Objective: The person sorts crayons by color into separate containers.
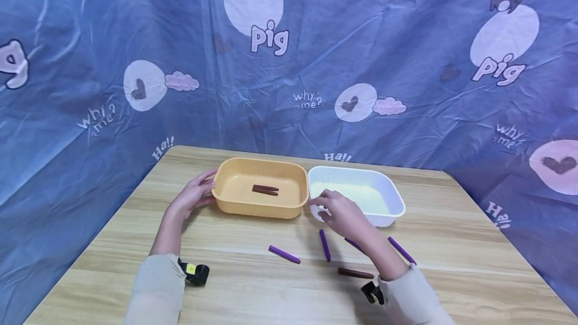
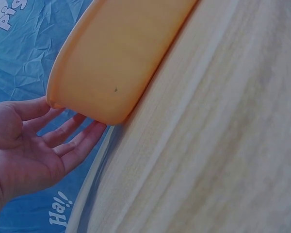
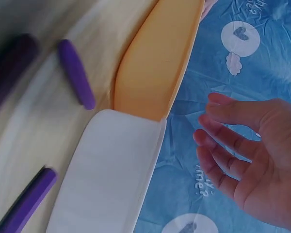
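Observation:
My left hand (image 1: 195,194) touches the left end of an orange-yellow plastic tub (image 1: 259,210) with extended fingers. In the left wrist view its fingertips (image 2: 98,130) meet the tub's outer wall. Two brown crayon-like sticks (image 1: 265,190) lie side by side in that tub. My right hand (image 1: 343,213) hovers over the near left rim of a white plastic tub (image 1: 381,219). Its fingers are loosely bent and, in the right wrist view, nothing is between them. Purple sticks (image 1: 284,255) and a brown stick (image 1: 355,273) lie on the table below the tubs.
The two tubs stand side by side near the back of the wooden table (image 1: 226,285). Behind it and at both sides hangs a blue printed cloth (image 1: 280,94). One purple stick (image 1: 355,245) is partly covered by the right forearm; another purple stick (image 1: 402,250) lies right of it.

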